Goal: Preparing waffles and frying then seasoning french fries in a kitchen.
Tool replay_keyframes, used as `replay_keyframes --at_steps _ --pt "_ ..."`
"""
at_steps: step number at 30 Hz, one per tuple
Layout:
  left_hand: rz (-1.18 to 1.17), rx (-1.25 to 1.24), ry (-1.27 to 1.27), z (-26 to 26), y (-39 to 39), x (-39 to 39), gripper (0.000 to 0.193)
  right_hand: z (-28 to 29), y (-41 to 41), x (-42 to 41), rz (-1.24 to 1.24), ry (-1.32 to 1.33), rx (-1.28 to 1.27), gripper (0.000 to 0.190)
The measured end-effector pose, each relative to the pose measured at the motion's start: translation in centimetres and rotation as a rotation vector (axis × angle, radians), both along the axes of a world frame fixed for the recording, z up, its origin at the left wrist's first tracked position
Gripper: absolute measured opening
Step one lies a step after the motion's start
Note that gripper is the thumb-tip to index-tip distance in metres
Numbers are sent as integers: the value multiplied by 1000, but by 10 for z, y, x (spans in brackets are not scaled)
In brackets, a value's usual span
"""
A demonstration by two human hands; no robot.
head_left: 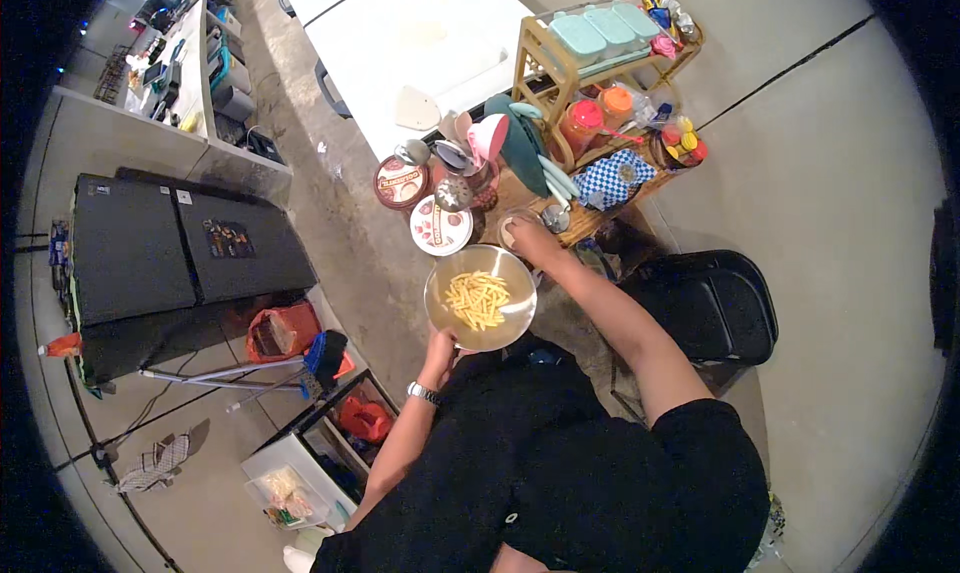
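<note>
My left hand [441, 350] grips the near rim of a shiny metal mixing bowl [517, 303]. French fries [478, 300] lie heaped in the middle of the bowl. Just beyond it, my right hand [531, 241] reaches down into a small round container [507, 226] with pale contents, its fingertips partly hidden. A metal ladle [556, 218] rests close to that hand. Left of the container stands a round tub with a white lid [441, 226], beside a brown-rimmed tub [402, 182]. Spoons and a slotted skimmer [454, 194] stand in a pink holder behind them.
A wooden rack [559, 77] carries mint-green lidded boxes [604, 29], with red-capped [585, 115] and orange-capped bottles [616, 104] below. Blue checked paper [615, 179] lies near the table edge. A black folding chair [705, 306] stands to my right; a white chest [420, 40] is beyond.
</note>
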State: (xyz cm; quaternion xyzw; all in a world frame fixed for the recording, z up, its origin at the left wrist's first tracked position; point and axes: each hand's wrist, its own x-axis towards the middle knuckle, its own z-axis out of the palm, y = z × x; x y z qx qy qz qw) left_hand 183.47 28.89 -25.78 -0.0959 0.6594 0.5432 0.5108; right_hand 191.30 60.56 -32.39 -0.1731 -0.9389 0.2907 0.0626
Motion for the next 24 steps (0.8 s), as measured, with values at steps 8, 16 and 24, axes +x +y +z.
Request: replay_keyframes --at_steps 8,16,24 --pt "-59 7 -100 5 -7 -9 67 8 -3 -11 16 -48 -69 12" --pt "-13 -65 8 21 -38 -6 70 15 -5 3 86 -120 182 10" --pt "-47 9 51 7 -43 -2 68 3 -14 -12 -148 -49 -25 9"
